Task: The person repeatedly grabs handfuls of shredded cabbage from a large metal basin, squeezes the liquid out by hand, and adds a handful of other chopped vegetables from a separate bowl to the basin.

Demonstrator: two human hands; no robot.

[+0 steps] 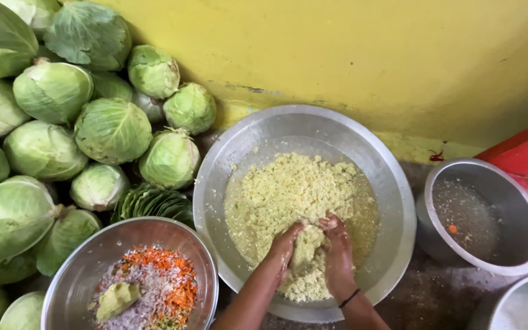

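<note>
A wide steel basin [392, 183] on the floor holds wet, pale yellow shredded cabbage [288, 189] in cloudy liquid. Both of my hands are down in it at the near side. My left hand [285, 241] and my right hand [338, 250] press from either side on a lump of the shredded cabbage [308, 252] squeezed between them. A black band sits on my right wrist [349, 298]. Bits of cabbage stick to my fingers.
A pile of whole green cabbages [62, 122] fills the left side against a yellow wall [368, 49]. A steel bowl [87, 269] of chopped carrot, onion and a green paste stands at the near left. A steel pot [520, 214] holding only scraps stands right, another rim [524, 305] below it.
</note>
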